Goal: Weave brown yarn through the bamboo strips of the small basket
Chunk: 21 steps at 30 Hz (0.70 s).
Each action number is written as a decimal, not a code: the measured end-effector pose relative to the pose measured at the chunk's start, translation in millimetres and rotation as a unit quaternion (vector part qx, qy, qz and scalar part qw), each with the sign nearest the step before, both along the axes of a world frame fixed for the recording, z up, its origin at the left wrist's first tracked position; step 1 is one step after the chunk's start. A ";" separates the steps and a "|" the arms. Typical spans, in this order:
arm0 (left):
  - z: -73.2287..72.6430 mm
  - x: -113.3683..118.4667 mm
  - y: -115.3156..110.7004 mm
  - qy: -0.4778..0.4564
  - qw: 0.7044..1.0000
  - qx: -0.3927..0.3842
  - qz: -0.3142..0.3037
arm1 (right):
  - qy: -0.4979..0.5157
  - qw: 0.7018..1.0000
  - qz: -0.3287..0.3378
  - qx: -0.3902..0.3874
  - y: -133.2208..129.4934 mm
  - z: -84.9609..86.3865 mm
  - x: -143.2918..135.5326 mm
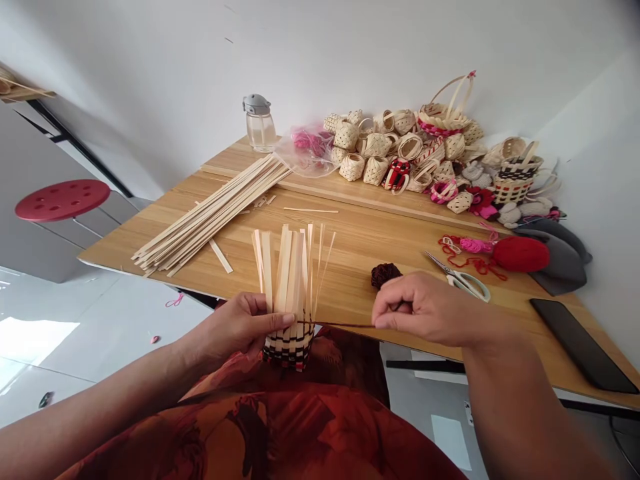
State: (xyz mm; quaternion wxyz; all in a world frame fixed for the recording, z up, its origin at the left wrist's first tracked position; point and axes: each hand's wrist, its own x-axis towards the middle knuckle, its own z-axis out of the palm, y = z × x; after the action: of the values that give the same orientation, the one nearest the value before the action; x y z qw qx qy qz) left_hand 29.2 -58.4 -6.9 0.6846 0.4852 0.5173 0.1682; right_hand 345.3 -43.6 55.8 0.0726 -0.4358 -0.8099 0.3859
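My left hand (255, 323) grips a small half-woven basket (289, 343) by its side, thumb across the front. Pale upright strips (290, 267) rise from its rim, and dark strands with some red cross its lower part. From the basket a dark brown yarn (345, 325) runs taut to the right, pinched between the fingers of my right hand (413, 310). Just behind that hand a ball of dark brown yarn (385, 274) rests on the table, partly hidden by the hand. White-handled scissors (465, 280) lie beyond my right wrist.
A bundle of long pale strips (215, 213) lies at the left of the wooden table (350, 233). Several small woven baskets (375, 143) are piled along the wall. A lidded glass jar (260, 127), red yarn (521, 255), a black phone (583, 343) and a red stool (63, 200) stand or lie around.
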 end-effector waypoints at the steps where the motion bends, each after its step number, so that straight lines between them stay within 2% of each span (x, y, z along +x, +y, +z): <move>1: -0.4 0.6 -0.4 -0.001 1.000 -0.002 0.007 | -0.006 0.999 0.024 -0.022 -1.1 -2.6 0.9; 7: -1.4 1.8 -4.2 0.012 1.000 -0.003 0.028 | -0.013 0.990 0.081 -0.110 -10.4 -21.6 -2.8; 12: 0.5 3.5 -8.8 -0.011 0.998 0.019 0.055 | -0.002 0.985 0.076 -0.155 -14.8 -37.0 -5.6; 16: 2.3 2.3 -8.6 0.001 0.999 0.014 0.041 | -0.049 0.984 0.069 -0.155 -14.3 -47.3 -12.2; 21: 0.4 0.9 -5.2 -0.059 0.998 -0.006 0.028 | -0.088 0.992 0.033 -0.080 -8.1 -45.5 -12.1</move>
State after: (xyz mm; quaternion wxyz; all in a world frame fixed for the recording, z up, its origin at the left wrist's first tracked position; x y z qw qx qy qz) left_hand 30.1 -63.5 -6.5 0.7115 0.4560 0.4906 0.2124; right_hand 333.1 -51.7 10.4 -0.0469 -0.4454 -0.7937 0.4118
